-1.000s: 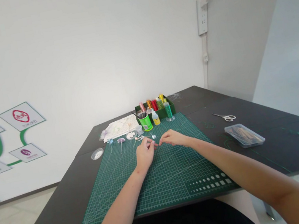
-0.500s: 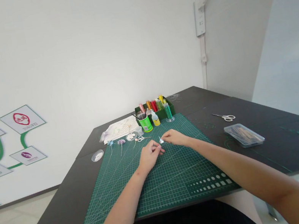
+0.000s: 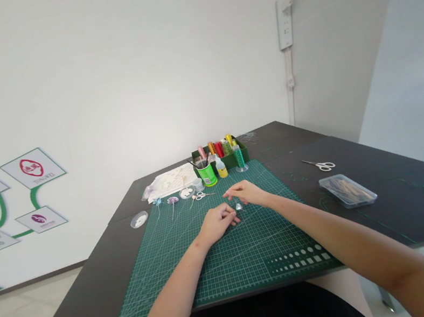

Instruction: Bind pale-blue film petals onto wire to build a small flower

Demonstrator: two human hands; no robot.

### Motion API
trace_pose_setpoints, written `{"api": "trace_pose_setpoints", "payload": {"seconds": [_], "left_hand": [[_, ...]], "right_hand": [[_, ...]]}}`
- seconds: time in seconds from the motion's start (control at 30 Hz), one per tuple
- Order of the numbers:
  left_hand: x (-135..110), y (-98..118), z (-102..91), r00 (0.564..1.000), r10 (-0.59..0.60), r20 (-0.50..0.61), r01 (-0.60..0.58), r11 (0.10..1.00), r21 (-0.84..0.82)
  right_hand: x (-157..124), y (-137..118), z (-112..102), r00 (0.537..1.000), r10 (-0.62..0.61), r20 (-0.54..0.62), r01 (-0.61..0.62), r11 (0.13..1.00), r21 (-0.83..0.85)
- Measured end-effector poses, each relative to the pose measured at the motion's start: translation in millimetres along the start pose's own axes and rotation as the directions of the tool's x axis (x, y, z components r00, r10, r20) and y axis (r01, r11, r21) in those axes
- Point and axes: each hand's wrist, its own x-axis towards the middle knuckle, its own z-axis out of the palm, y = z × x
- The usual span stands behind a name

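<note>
— Here, what sits between the hands?

— A small silvery, petal-shaped piece (image 3: pixel 238 206), pale and shiny, just above the green cutting mat (image 3: pixel 229 254). The left hand (image 3: pixel 218 222) rests curled on the mat, fingertips drawn together beside the piece; whether it pinches the piece cannot be told. The right hand (image 3: pixel 246 194) hovers just behind it, fingers loosely bent, forefinger extended.

— And the count?

— Two pairs of scissors: a small pair (image 3: pixel 199 196) on the mat, a white-handled pair (image 3: pixel 321 164) on the dark table (image 3: pixel 408 200). One clear plastic box (image 3: pixel 348 190), one green cup (image 3: pixel 207 174), one round dish (image 3: pixel 139 219), one tray of thread spools (image 3: pixel 224 152).
</note>
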Motion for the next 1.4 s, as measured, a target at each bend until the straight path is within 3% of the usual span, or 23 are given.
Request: {"api": "trace_pose_setpoints", "payload": {"seconds": [0.67, 1.07, 1.23, 1.4], "left_hand": [[0.5, 0.2, -0.8, 0.999, -0.003, 0.032, 0.001, 0.999, 0.053], [0.4, 8.0, -5.3, 0.991, 0.098, -0.088, -0.073, 0.965, 0.252], [1.5, 4.0, -5.3, 0.987, 0.088, -0.134, -0.054, 0.969, 0.241], [1.6, 3.3, -3.4, 0.978, 0.065, -0.196, -0.05, 0.995, 0.083]], "right_hand": [[-2.6, -8.7, 0.6, 0.999, -0.024, -0.029, 0.028, 0.989, 0.148], [-0.2, -2.5, 1.2, 0.999, 0.04, 0.0, -0.04, 0.999, 0.037], [-0.8, -3.1, 1.6, 0.995, 0.096, 0.016, -0.096, 0.995, -0.007], [-1.3, -0.6, 1.6, 0.991, 0.133, 0.005, -0.133, 0.991, -0.012]]}}
